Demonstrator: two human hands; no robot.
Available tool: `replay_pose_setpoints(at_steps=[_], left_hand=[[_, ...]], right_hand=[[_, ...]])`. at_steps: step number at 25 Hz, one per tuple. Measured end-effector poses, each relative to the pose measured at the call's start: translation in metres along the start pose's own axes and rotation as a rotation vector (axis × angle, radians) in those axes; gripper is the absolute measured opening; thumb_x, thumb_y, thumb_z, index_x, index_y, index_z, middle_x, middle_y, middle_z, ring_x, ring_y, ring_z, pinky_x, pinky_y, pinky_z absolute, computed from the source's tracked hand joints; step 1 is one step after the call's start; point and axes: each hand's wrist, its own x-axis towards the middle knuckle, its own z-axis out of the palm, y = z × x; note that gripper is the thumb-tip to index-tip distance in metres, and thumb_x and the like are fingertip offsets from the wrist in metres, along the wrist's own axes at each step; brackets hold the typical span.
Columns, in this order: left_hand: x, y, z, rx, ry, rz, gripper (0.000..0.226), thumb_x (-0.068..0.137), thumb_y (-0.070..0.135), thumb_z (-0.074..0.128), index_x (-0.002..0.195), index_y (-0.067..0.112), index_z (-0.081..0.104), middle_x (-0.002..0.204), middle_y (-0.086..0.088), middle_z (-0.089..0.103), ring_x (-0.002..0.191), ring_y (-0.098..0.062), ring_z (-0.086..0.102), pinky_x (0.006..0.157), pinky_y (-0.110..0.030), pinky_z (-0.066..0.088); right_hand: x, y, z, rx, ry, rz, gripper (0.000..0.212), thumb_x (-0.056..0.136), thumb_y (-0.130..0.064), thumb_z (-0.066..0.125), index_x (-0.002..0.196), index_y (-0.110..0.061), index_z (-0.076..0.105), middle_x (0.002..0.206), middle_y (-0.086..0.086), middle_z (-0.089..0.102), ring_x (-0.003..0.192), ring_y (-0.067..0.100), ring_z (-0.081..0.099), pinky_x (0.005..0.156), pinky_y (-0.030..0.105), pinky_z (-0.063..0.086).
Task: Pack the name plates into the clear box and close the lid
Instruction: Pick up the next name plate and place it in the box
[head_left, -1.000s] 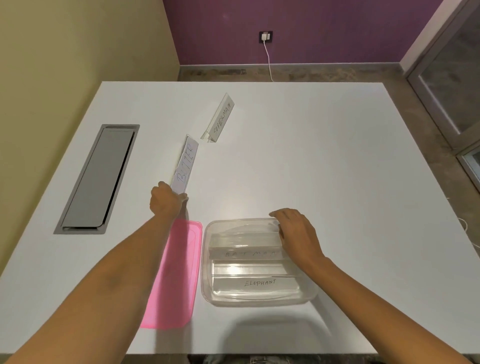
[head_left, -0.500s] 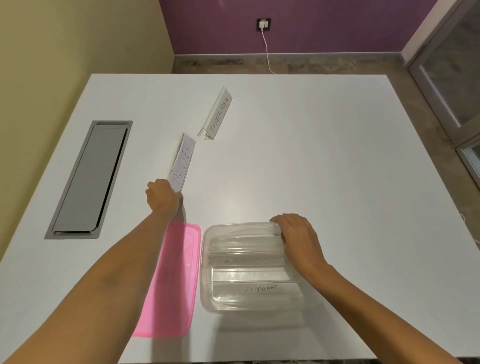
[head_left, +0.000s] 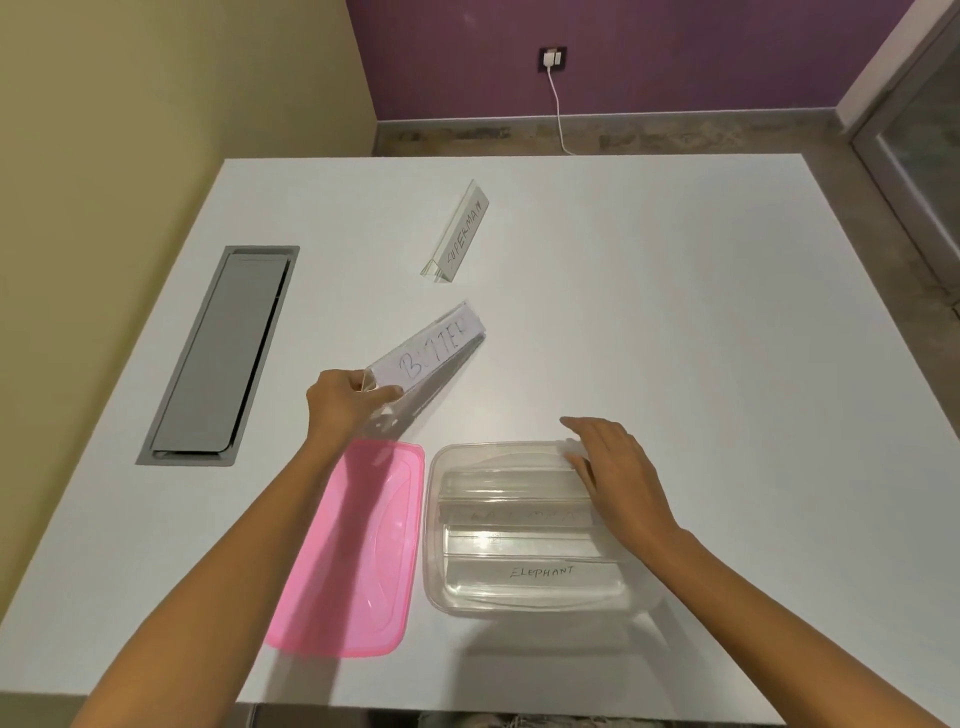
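Observation:
My left hand (head_left: 340, 402) grips one end of a clear name plate with a handwritten label (head_left: 434, 348) and holds it tilted above the table. Farther back a second name plate reading SUPERMAN (head_left: 460, 236) stands alone on the table. The clear box (head_left: 436, 525) sits near the front edge, with two name plates lying inside, the nearer one reading ELEPHANT (head_left: 540, 571). My right hand (head_left: 610, 470) rests on the box's far right rim, fingers on a plate inside. The pink lid (head_left: 353, 551) lies flat just left of the box.
A grey metal cable hatch (head_left: 223, 353) is set into the white table (head_left: 701, 338) at the left. A wall socket with a white cable (head_left: 556, 98) is on the purple wall behind. The table's front edge is close to the box.
My left hand has lifted the labelled name plate off the table and swung its far end to the right, toward the box. My right hand stays on the box.

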Motion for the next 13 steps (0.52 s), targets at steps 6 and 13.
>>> replay_pose_setpoints(at_steps=[6, 13], left_hand=[[-0.061, 0.021, -0.023, -0.089, 0.019, 0.152, 0.023, 0.071, 0.036, 0.079, 0.077, 0.015, 0.073, 0.071, -0.001, 0.072, 0.068, -0.004, 0.069, 0.054, -0.013, 0.045], [-0.129, 0.025, -0.039, -0.059, -0.143, 0.453, 0.043, 0.066, 0.024, 0.083, 0.108, 0.022, 0.07, 0.1, 0.016, 0.067, 0.085, 0.019, 0.06, 0.074, 0.005, 0.042]], right_hand=[[0.007, -0.014, -0.018, 0.094, 0.077, -0.019, 0.049, 0.092, -0.026, 0.058, 0.138, -0.019, 0.041, 0.14, 0.002, 0.045, 0.124, 0.018, 0.047, 0.091, 0.033, 0.051], [0.026, -0.035, -0.062, 0.097, 0.142, -0.224, 0.084, 0.077, -0.025, 0.076, 0.145, -0.027, 0.027, 0.152, 0.001, 0.03, 0.136, 0.019, 0.031, 0.106, 0.031, 0.033]])
